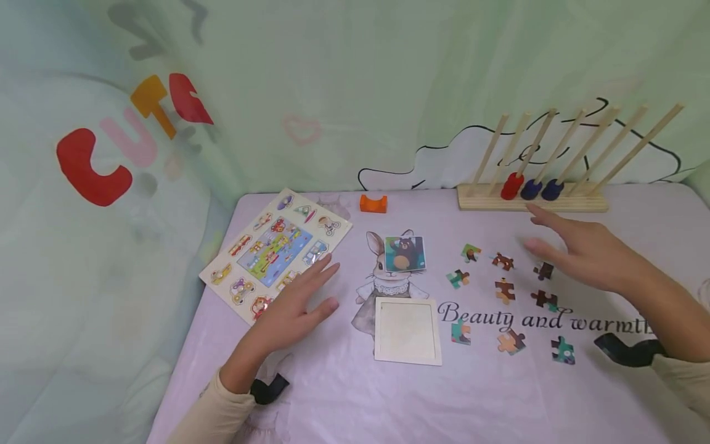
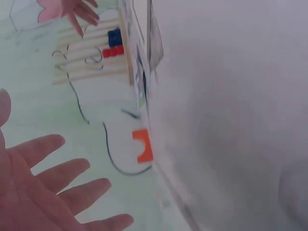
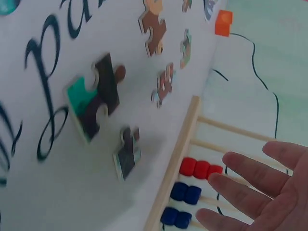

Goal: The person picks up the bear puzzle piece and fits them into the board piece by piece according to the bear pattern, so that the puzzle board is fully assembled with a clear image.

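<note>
My left hand [image 1: 294, 308] hovers by the right edge of a wooden picture board [image 1: 224, 246], fingers spread and nothing held. Over the right part of the table is my right hand [image 1: 590, 250], its fingers extended and holding nothing, near several loose jigsaw pieces [image 1: 505, 290]. A dark brown piece [image 3: 126, 154] shows close up in the right wrist view. Between the hands lies a square wooden puzzle frame [image 1: 407, 330] with a bare base. Above it, a bear picture card [image 1: 405, 254] lies on the printed rabbit of the cloth.
A wooden peg rack [image 1: 532, 200] with red rings [image 1: 513, 186] and blue rings [image 1: 551, 190] stands at the back right, its rods upright. An orange notched block [image 1: 373, 204] sits at the back edge. Printed curtains [image 1: 333, 92] hang behind the table.
</note>
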`<state>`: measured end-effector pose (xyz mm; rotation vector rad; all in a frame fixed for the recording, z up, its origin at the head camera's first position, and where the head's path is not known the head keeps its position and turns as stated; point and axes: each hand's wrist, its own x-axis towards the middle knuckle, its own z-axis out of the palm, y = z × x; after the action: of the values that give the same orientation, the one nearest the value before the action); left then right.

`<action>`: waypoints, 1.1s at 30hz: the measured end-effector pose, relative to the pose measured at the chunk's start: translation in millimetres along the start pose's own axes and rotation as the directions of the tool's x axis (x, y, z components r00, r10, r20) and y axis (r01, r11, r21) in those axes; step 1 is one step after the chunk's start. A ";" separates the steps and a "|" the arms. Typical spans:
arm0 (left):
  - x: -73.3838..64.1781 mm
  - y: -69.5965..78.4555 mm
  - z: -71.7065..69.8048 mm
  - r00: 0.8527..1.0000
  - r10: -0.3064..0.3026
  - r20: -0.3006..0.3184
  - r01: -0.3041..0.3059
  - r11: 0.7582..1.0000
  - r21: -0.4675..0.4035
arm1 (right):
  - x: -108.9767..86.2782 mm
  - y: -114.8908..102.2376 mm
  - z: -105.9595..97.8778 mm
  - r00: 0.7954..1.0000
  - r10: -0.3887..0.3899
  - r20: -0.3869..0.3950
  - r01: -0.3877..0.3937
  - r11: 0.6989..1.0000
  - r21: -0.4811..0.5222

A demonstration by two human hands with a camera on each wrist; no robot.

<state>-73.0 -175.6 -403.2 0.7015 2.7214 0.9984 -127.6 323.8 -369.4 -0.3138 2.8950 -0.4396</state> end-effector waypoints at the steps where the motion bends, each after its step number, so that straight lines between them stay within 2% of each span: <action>1: 2.5 1.0 4.5 1.000 0.007 0.005 -0.007 1.000 -0.023 | 3.0 -2.9 1.8 1.000 -0.011 0.004 0.011 1.000 0.004; 8: 21.6 8.6 29.6 0.996 0.065 0.053 -0.057 0.987 -0.151 | 22.8 -21.9 14.8 0.998 -0.057 0.030 0.055 0.997 0.045; 12: 31.7 9.7 38.8 0.993 0.100 0.061 -0.084 0.971 -0.224 | 32.7 -28.6 20.6 0.997 -0.063 0.049 0.060 0.996 0.072; 15: 38.6 7.7 43.2 0.991 0.119 0.068 -0.099 0.966 -0.241 | 38.9 -32.1 23.1 0.997 -0.067 0.046 0.063 0.994 0.087; 23: 57.2 -3.7 47.0 0.981 0.140 0.134 -0.104 0.963 -0.249 | 52.5 -37.4 31.7 0.996 -0.065 0.061 0.057 0.990 0.127; 27: 65.0 -8.8 49.1 0.975 0.152 0.162 -0.117 0.972 -0.205 | 57.3 -38.2 35.8 0.996 -0.065 0.063 0.056 0.989 0.134; 33: 73.7 -13.7 52.9 0.964 0.158 0.213 -0.130 0.981 -0.141 | 64.5 -36.6 40.2 0.992 -0.116 0.058 0.109 0.987 0.115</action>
<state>-126.8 -119.2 -451.6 0.9386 2.4202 1.0416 -173.9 263.6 -406.0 -0.4659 2.7861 -0.5965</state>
